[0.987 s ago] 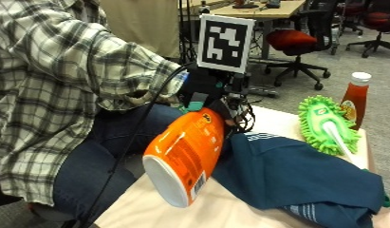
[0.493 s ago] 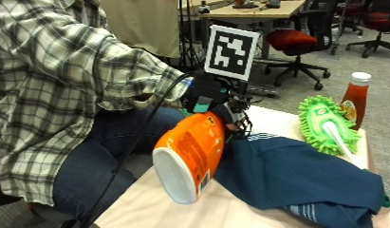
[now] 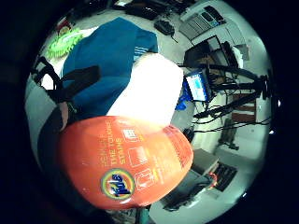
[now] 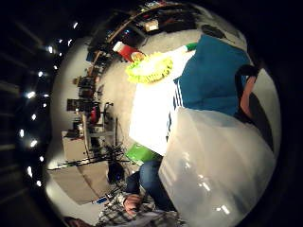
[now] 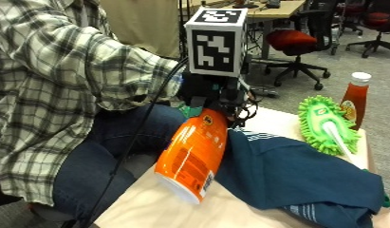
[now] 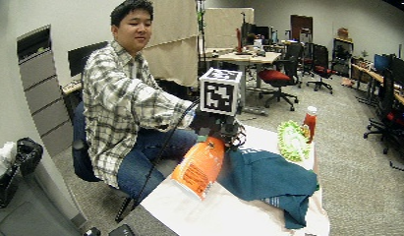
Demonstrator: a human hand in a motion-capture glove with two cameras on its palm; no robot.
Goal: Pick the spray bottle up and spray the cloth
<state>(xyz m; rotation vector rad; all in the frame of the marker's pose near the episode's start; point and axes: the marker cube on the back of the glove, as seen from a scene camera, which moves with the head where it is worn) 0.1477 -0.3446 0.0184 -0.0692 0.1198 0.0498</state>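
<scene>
- Orange spray bottle (image 5: 191,154) at frame centre, tilted, its base low and clear of the table (image 5: 182,209), its top in the gloved right hand (image 5: 210,97).
- Fingers: closure around the bottle's neck cannot be told; they are hidden.
- Dark teal cloth (image 5: 295,175) lies lower right, touching the bottle.
- Green duster (image 5: 327,123) and ketchup bottle (image 5: 354,97) at right edge.

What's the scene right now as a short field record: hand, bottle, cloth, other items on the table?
right hand: gloved right hand grips the top of the spray bottle
spray bottle: orange spray bottle, tilted, base lifted toward the table's near edge, its side next to the cloth
cloth: dark teal cloth, crumpled on the table
spraying: no spray visible
other items: green duster mop head beyond the cloth; red sauce bottle standing behind it
task stage: bottle picked up, nozzle hidden under the hand
</scene>
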